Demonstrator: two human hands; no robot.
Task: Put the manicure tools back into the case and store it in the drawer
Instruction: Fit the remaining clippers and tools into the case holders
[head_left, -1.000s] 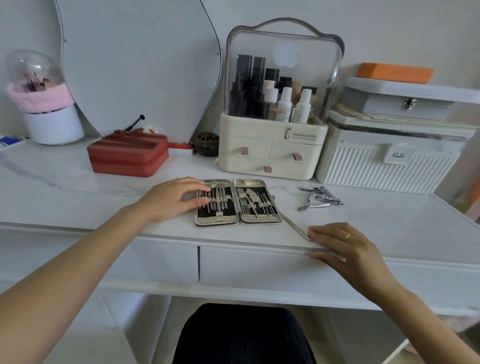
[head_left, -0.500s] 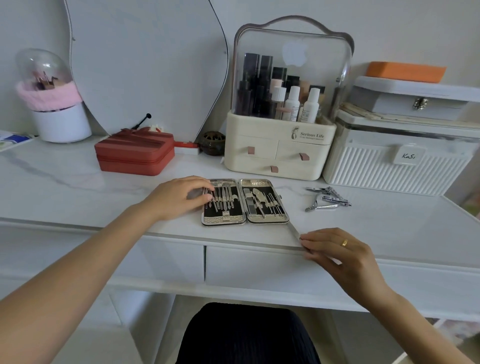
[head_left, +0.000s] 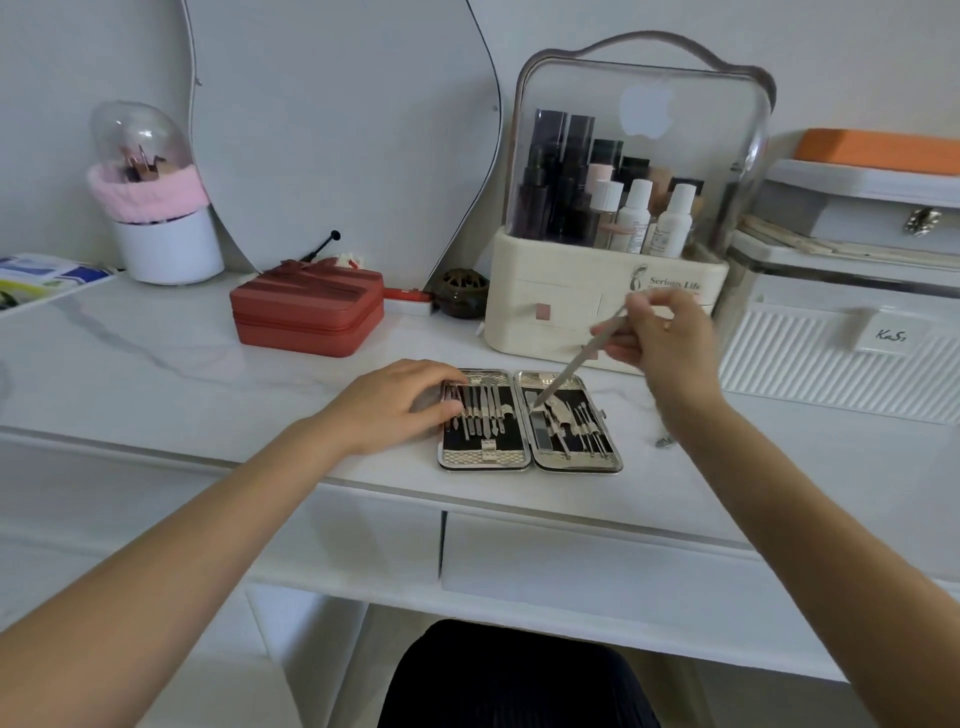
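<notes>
Manicure case (head_left: 530, 421) lies open at frame centre on the worktop (head_left: 156, 374); left hand (head_left: 400, 402) presses flat, fingers spread, right hand (head_left: 660, 338) pinching a nail file (head_left: 576, 361).

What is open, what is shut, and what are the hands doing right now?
Manicure case: open, lying flat on the table, tools in both halves.
Nail file: lifted, tilted, tip over the right half of the case.
Right hand: pinching the nail file.
Left hand: resting on the left half of the case.
Drawer: shut.
Red box: shut.
Makeup organizer: clear lid down, small drawers shut.
</notes>
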